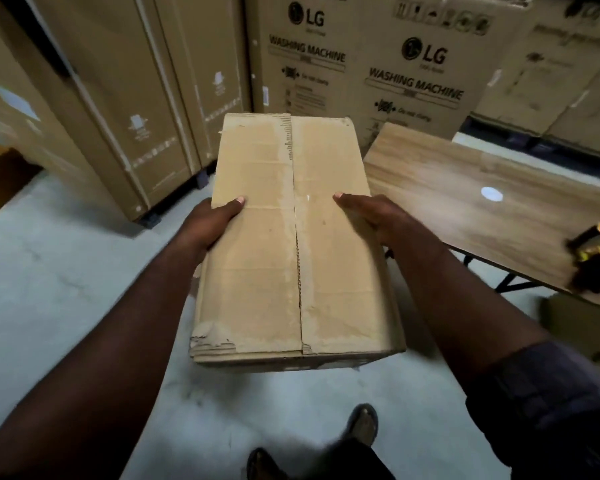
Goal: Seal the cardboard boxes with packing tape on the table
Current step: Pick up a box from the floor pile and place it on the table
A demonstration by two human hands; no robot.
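Warehouse bkgd: tall LG washing-machine cartons (423,74) stand along the far wall, plainer cartons to the left, grey concrete floor (49,289) below. A wood-grain table (465,188) stands at right w/ a blurred yellow-black item at its near-right edge, prob. the tape dispenser (594,258), but it's too smeared to be sure.

The cardboard box (291,244) isn't on the table yet. It's held in the air over the floor, just left of the table's corner, long axis pointing away from the person. L hand (212,223) grips the left edge and R hand (374,216) the right edge, approx. opposite each other. Each thumb lies flat on top. The fingers go over the edge and down the side, hidden, so can't tell how far under they reach. A grip on both sides makes sense: it keeps the box level and the top flaps down while carrying.

Flaps are closed and meet at a centre seam (297,258) w/ a pale band along it. That looks like old tape residue; can't tell if any tape holds there. The near-left corner (210,336) is torn & scuffed.

Judgement: the step in hand is bringing the box to the table, seam up, ready for taping. Sealing itself hasn't begun. Next move calls for a set-down on bare tabletop, away from the dispenser but w/in reach of it.
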